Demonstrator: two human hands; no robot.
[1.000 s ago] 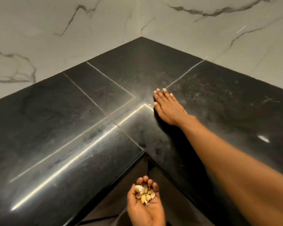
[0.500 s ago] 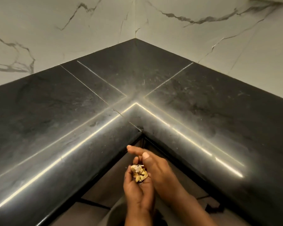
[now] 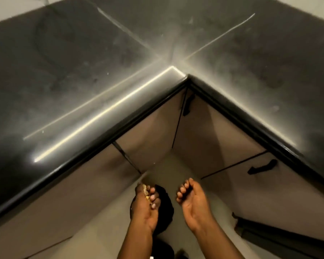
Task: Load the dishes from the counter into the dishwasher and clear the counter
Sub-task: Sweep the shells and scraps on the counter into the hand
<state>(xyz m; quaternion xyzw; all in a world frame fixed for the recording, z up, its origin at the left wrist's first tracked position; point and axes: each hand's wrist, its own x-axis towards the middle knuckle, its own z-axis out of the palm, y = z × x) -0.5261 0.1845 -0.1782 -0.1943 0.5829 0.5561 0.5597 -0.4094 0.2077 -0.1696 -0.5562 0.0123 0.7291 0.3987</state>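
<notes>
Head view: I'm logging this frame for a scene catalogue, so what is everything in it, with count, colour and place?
Counter: one, black, L-shaped, filling the upper frame.
Wall: pale strip, top left corner.
Cabinet fronts: beige, under the counter edge.
Cabinet handles: two seen, black, right side.
Floor: pale, between the cabinets.
Scraps: small yellowish bits, in the left hand.
Left hand: fingers curled round the scraps, bottom centre.
Right hand: palm up, fingers loosely curled, holding nothing.

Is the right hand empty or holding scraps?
Empty. The right hand lies palm up with loosely curled fingers and nothing in it. The pale scraps sit in the left hand, whose fingers curl round them.
</notes>
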